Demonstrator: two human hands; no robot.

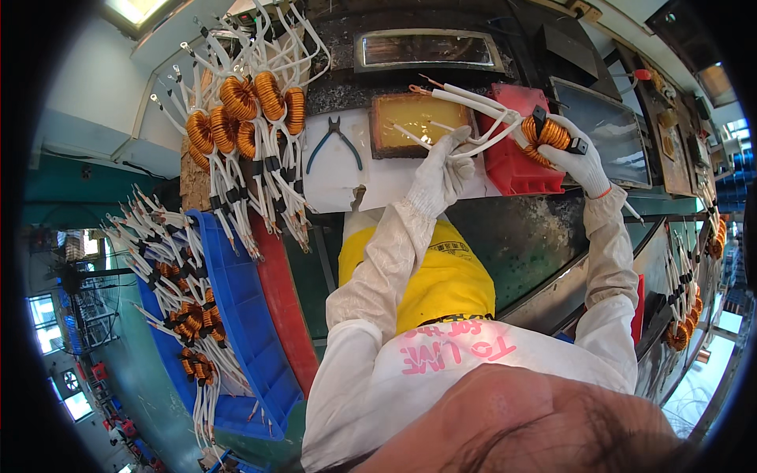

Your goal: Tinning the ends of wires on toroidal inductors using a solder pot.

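My right hand (582, 158) is closed around a toroidal coil (557, 135) wound with copper wire, with black blocks on its ring. Thick white leads (473, 100) run leftward from the coil, some ending in bare copper tips. The fingers of my left hand (443, 169) pinch a white lead near the coil. Several lead ends reach over a shallow square pan (378, 135) with amber contents. Beneath the coil stands a red plastic bin (522, 175). Diagonal cutters (334, 142) with blue handles lie on white paper left of the pan.
More coils (239, 98) with white leads are heaped at the left of the bench. Below them a blue crate (256, 331) holds further coils. A rectangular metal-framed pot (426, 50) sits behind the pan. Additional coils (683, 327) hang at the far right.
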